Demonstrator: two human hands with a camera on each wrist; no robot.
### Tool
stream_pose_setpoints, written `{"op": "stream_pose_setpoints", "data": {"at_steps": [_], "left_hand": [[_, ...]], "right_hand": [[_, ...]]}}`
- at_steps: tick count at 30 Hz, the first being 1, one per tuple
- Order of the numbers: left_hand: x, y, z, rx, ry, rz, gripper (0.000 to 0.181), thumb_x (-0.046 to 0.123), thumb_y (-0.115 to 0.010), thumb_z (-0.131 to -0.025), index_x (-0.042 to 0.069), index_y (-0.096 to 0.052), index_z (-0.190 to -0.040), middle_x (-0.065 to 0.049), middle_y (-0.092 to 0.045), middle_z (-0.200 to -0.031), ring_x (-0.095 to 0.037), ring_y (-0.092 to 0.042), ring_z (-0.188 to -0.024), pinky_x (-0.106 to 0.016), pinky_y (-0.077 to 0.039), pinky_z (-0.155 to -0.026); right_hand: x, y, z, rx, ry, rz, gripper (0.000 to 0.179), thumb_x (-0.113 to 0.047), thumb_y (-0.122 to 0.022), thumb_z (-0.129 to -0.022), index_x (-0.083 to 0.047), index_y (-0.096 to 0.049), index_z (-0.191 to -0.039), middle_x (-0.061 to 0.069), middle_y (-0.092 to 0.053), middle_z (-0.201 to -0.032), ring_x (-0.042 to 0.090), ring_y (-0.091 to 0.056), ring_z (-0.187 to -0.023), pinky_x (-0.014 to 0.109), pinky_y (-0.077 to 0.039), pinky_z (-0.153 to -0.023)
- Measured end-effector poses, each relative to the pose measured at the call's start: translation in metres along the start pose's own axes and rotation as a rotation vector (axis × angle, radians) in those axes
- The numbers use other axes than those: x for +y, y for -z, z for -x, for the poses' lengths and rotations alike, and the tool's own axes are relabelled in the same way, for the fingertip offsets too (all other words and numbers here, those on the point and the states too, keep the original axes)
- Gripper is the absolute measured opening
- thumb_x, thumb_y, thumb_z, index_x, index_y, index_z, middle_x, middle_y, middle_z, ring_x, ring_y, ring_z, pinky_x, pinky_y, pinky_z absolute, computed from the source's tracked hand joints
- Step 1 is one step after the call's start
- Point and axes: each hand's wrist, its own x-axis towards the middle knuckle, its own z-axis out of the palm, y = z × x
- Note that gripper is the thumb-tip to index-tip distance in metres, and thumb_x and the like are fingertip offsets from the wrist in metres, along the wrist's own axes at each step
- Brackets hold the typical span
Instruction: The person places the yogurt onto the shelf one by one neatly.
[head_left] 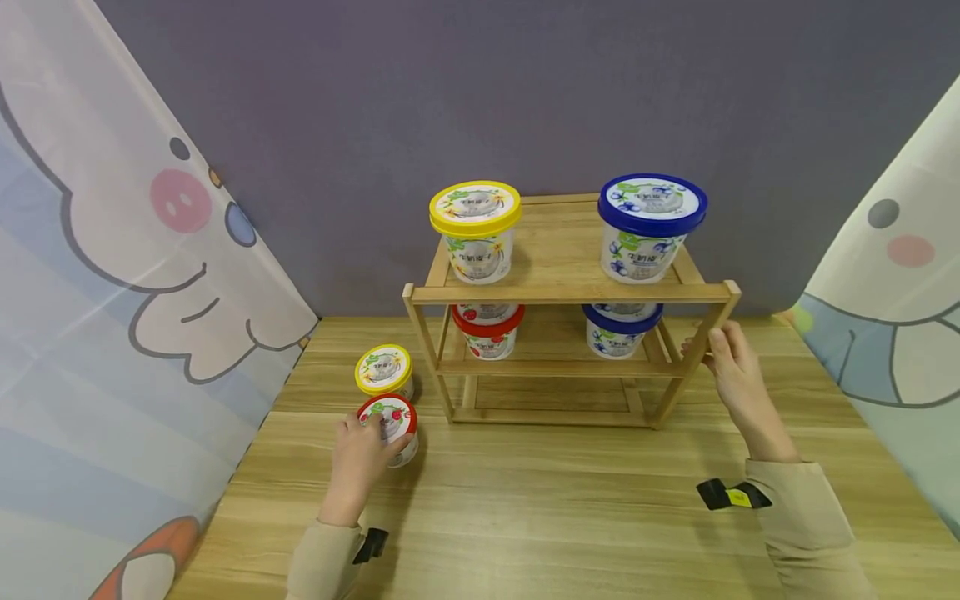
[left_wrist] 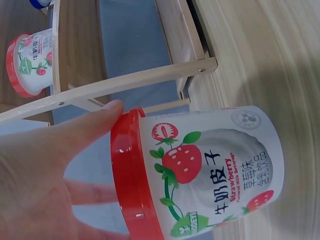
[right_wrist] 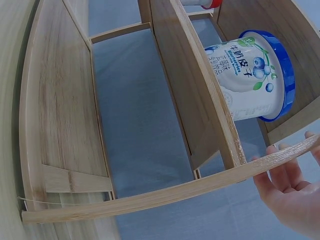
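My left hand (head_left: 358, 458) grips the red rim of a strawberry milk tub (head_left: 396, 421), its fingers over the lid and thumb at the right side. In the left wrist view the tub's printed side (left_wrist: 210, 172) shows, with the thumb at the lid's edge. At the right end of a wooden shelf rack (head_left: 562, 250), my right hand (head_left: 738, 375) holds the front upright. The right wrist view shows fingertips (right_wrist: 272, 175) curled behind that upright (right_wrist: 190, 185). Just behind the strawberry tub stands a yellow-lidded tub (head_left: 384, 369) on the wooden table (head_left: 525, 508).
On the rack's top shelf are a yellow-lidded tub (head_left: 476, 237) at left and a blue-lidded tub (head_left: 648, 229) at right. Its middle shelf bears a red-lidded tub (head_left: 489, 337) and a blue-lidded blueberry tub (head_left: 618, 337). A grey wall (head_left: 525, 92) rises behind; printed curtains (head_left: 97, 250) hang at both sides.
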Motion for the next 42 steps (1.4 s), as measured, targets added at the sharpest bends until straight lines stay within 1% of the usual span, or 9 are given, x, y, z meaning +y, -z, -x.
{"op": "stream_pose_setpoints", "data": {"at_steps": [4,10,14,21,29,32,36,38,42], "left_hand": [[0.004,0.000,0.001,0.055,-0.001,-0.019,0.059,0.042,-0.075,-0.063,-0.010,-0.061,-0.086,-0.033,-0.050,-0.076,-0.041,-0.046,-0.067,-0.045,-0.039,-0.059],[0.011,0.000,-0.001,0.006,0.050,-0.063,0.064,0.046,-0.072,-0.066,-0.012,-0.061,-0.091,-0.035,-0.052,-0.079,-0.042,-0.048,-0.070,-0.044,-0.037,-0.061],[0.014,-0.002,0.000,0.038,0.067,-0.086,0.066,0.047,-0.072,-0.065,-0.013,-0.061,-0.089,-0.035,-0.052,-0.077,-0.042,-0.048,-0.069,-0.044,-0.035,-0.061],[0.016,-0.008,0.002,0.080,0.114,-0.054,0.064,0.045,-0.074,-0.064,-0.012,-0.060,-0.090,-0.034,-0.050,-0.078,-0.043,-0.048,-0.071,-0.047,-0.043,-0.055],[0.013,-0.006,0.001,0.099,0.104,-0.061,0.072,0.052,-0.071,-0.063,-0.010,-0.060,-0.097,-0.032,-0.047,-0.076,-0.040,-0.046,-0.069,-0.044,-0.042,-0.053],[0.005,-0.006,-0.001,0.125,0.073,-0.013,0.074,0.052,-0.073,-0.062,-0.011,-0.058,-0.098,-0.033,-0.048,-0.084,-0.042,-0.047,-0.073,-0.046,-0.041,-0.059],[-0.010,-0.006,-0.003,0.130,0.000,0.177,0.065,0.037,-0.078,-0.063,-0.010,-0.054,-0.101,-0.034,-0.044,-0.104,-0.047,-0.045,-0.089,-0.054,-0.039,-0.072],[-0.018,-0.006,-0.003,0.097,-0.035,0.277,0.061,0.029,-0.079,-0.064,-0.008,-0.052,-0.105,-0.035,-0.041,-0.112,-0.049,-0.042,-0.098,-0.057,-0.037,-0.077],[-0.031,-0.005,-0.001,-0.041,-0.046,0.434,0.062,0.026,-0.078,-0.067,-0.004,-0.049,-0.113,-0.035,-0.031,-0.124,-0.051,-0.032,-0.111,-0.063,-0.032,-0.083]], "right_hand": [[0.000,-0.001,-0.001,0.004,0.007,-0.020,0.018,-0.015,-0.033,-0.096,-0.015,-0.048,-0.105,0.000,-0.055,-0.088,0.006,-0.055,-0.082,0.011,-0.042,-0.075],[0.001,0.000,0.000,0.008,0.002,-0.009,0.018,-0.016,-0.033,-0.096,-0.015,-0.049,-0.105,-0.002,-0.056,-0.087,0.005,-0.055,-0.081,0.011,-0.042,-0.074],[0.001,0.000,0.000,0.008,-0.002,-0.008,0.019,-0.016,-0.033,-0.096,-0.016,-0.049,-0.105,-0.002,-0.056,-0.087,0.005,-0.054,-0.082,0.011,-0.042,-0.074],[0.000,-0.001,0.000,-0.002,-0.005,0.002,0.019,-0.016,-0.032,-0.096,-0.016,-0.048,-0.106,-0.001,-0.055,-0.089,0.006,-0.054,-0.083,0.011,-0.041,-0.075],[0.000,0.000,0.000,-0.006,-0.012,0.003,0.018,-0.016,-0.032,-0.096,-0.015,-0.047,-0.106,-0.001,-0.055,-0.089,0.006,-0.054,-0.084,0.011,-0.041,-0.076],[0.000,0.001,0.000,-0.008,-0.014,0.013,0.019,-0.017,-0.031,-0.096,-0.016,-0.047,-0.107,-0.001,-0.055,-0.090,0.006,-0.054,-0.084,0.010,-0.041,-0.076],[-0.001,0.002,0.000,-0.010,-0.020,0.026,0.019,-0.018,-0.031,-0.096,-0.013,-0.046,-0.107,-0.001,-0.055,-0.091,0.005,-0.054,-0.084,0.010,-0.040,-0.076],[-0.001,0.002,0.000,-0.013,-0.024,0.027,0.019,-0.019,-0.031,-0.097,-0.011,-0.046,-0.107,-0.001,-0.054,-0.091,0.005,-0.054,-0.084,0.010,-0.040,-0.076],[-0.001,0.001,0.000,-0.025,-0.026,0.010,0.018,-0.018,-0.031,-0.096,-0.013,-0.046,-0.106,0.000,-0.053,-0.092,0.006,-0.054,-0.084,0.010,-0.040,-0.077]]}}
